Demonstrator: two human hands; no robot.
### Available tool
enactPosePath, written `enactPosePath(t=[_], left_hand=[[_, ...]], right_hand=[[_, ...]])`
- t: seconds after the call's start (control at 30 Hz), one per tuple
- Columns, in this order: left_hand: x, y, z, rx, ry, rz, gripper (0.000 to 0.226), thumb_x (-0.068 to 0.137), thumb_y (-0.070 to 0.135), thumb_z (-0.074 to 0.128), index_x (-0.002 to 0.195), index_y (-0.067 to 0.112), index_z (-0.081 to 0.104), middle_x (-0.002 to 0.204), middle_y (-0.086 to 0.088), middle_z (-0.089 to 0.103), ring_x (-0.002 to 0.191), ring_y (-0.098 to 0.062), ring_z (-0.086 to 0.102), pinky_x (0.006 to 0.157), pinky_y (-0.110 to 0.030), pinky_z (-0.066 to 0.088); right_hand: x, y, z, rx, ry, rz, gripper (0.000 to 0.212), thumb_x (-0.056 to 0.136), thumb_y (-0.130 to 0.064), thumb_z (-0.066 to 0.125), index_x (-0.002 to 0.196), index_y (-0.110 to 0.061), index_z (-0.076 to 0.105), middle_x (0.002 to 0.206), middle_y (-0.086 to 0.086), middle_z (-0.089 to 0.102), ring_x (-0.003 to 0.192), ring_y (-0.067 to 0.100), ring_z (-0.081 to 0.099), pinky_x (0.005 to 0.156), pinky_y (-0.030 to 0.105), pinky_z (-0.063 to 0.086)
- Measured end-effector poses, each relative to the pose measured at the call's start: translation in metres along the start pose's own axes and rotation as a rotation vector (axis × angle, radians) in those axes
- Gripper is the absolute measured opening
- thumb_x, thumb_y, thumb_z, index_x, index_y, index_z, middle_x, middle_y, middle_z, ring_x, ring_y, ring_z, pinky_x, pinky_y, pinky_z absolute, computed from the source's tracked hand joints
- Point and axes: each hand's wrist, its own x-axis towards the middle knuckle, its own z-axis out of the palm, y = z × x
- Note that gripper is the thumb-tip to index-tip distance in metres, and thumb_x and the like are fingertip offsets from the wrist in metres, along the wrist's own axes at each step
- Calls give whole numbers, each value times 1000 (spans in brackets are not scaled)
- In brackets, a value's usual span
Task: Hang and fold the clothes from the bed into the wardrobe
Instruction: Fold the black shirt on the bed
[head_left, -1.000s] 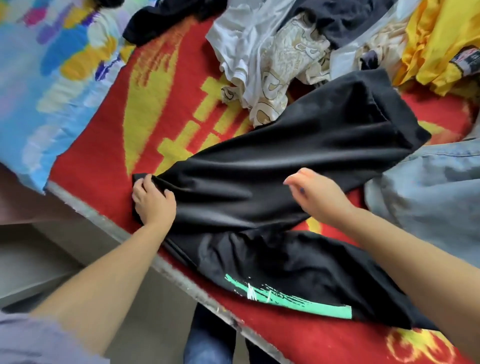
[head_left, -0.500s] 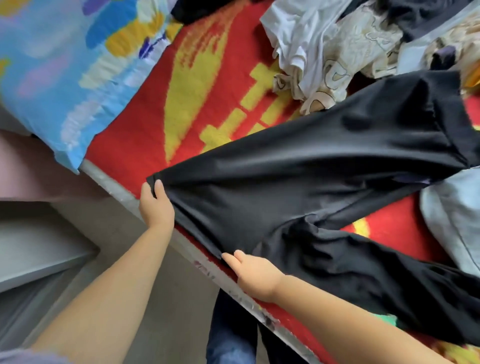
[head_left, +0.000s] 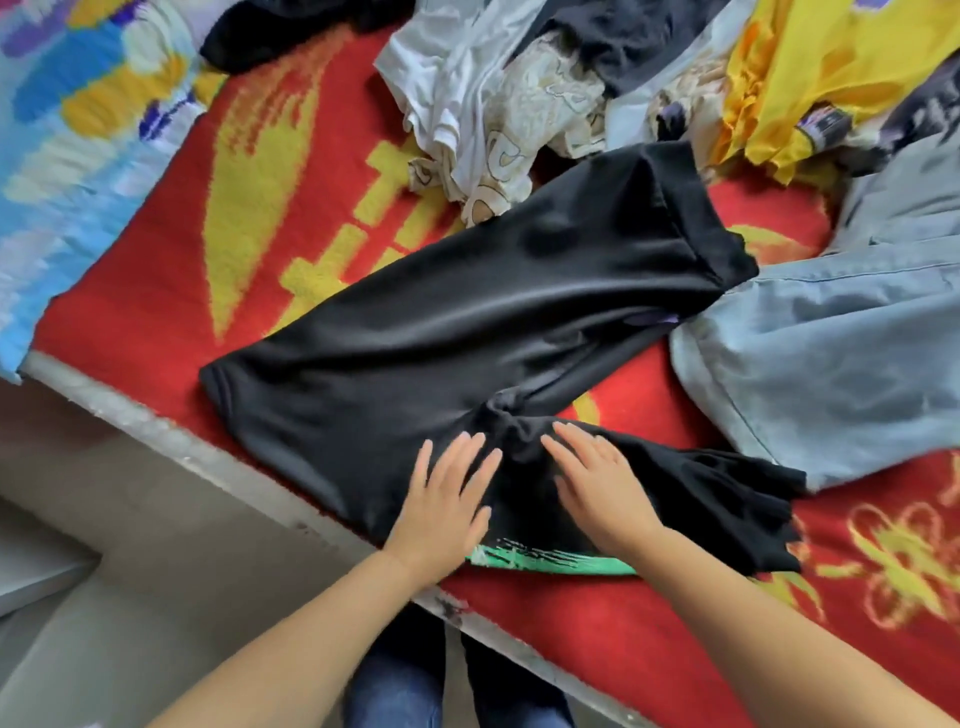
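A black garment (head_left: 467, 322) with a green print (head_left: 550, 560) lies partly folded on the red and yellow blanket (head_left: 171, 291), near the bed's front edge. My left hand (head_left: 444, 499) lies flat on it with fingers spread. My right hand (head_left: 597, 478) presses flat on the crumpled lower part just to the right. Both hands sit side by side, holding nothing.
A pile of clothes fills the back: white and cream printed pieces (head_left: 493, 104), a yellow garment (head_left: 810, 73), dark items (head_left: 291, 26). Light blue jeans (head_left: 841, 343) lie at the right. A blue patterned pillow (head_left: 67, 119) is at the left. The bed edge (head_left: 171, 436) runs diagonally.
My left hand let go of the garment's left corner and moved right onto the fabric. My right hand shifted up from the bed edge. Both now lie flat on the garment.
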Motion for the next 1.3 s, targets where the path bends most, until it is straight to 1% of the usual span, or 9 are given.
enactPosePath(t=[0.17, 0.27, 0.4, 0.47, 0.57, 0.8, 1.0, 1.17, 1.3], left_hand=[[-23, 57, 48, 63, -558, 85, 95, 87, 53, 51, 151, 19, -11, 157, -10, -21, 144, -22, -21, 116, -50, -2], [-25, 52, 55, 165, -578, 55, 98, 88, 32, 52, 144, 18, -27, 148, -7, -38, 133, -20, -37, 115, -49, -9], [-33, 37, 55, 244, -468, 0, 81, 87, 4, 38, 151, 14, -10, 153, -4, -25, 147, -21, -8, 118, -40, 6], [-34, 33, 49, 216, -407, -47, 81, 79, 7, 60, 151, 18, 24, 158, -6, 17, 142, -23, 29, 108, -40, 35], [-26, 27, 35, 142, -357, -105, 83, 39, 13, 89, 119, 22, 68, 111, -6, 68, 92, -22, 67, 64, -31, 52], [-9, -1, 3, -533, -326, -492, 21, 94, 18, 52, 106, 22, 69, 97, 1, 68, 93, -19, 60, 80, -34, 43], [-13, -82, -41, -915, -179, -640, 31, 93, 21, 59, 64, 12, 54, 56, 11, 39, 54, -3, 33, 54, -23, 27], [-13, -114, -33, -971, -201, -777, 35, 91, 25, 63, 60, 14, 50, 45, 13, 39, 45, -1, 32, 47, -18, 26], [-6, -128, -36, -806, -259, -837, 18, 87, 30, 64, 73, 21, 56, 60, 10, 52, 64, -12, 49, 60, -26, 38]], right_hand=[[-88, 101, -9, 145, 195, 791, 48, 85, -16, 67, 127, 0, 53, 126, 20, 55, 116, 39, 50, 97, 48, 41], [-116, 137, 0, 306, 95, 1019, 72, 82, -28, 74, 135, 7, 40, 134, 29, 46, 127, 40, 41, 107, 48, 33], [-101, 150, 7, 583, 25, 1096, 93, 74, -37, 80, 142, 2, 29, 138, 24, 46, 130, 36, 42, 109, 47, 35], [-88, 149, 4, 701, -44, 1074, 70, 77, -26, 78, 132, 1, 45, 127, 21, 58, 118, 33, 54, 102, 46, 43], [-68, 130, -21, 826, -122, 1006, 22, 82, -10, 68, 104, -4, 66, 102, 19, 69, 93, 30, 65, 85, 41, 51], [13, 85, -168, 1605, 41, 1124, 20, 83, -16, 61, 66, -18, 50, 43, -7, 46, 34, 4, 44, 38, 10, 37], [141, 23, -197, 2109, 289, 914, 4, 70, 2, 61, 73, 2, 63, 55, 11, 64, 45, 18, 63, 51, 21, 55], [193, -21, -123, 1725, 339, 969, 30, 102, -8, 32, 127, -2, 47, 135, 19, 50, 121, 31, 55, 98, 39, 46], [162, -86, -48, 758, 72, 579, 59, 93, -7, 43, 147, -9, 22, 131, 9, 46, 123, 27, 47, 101, 31, 35]])
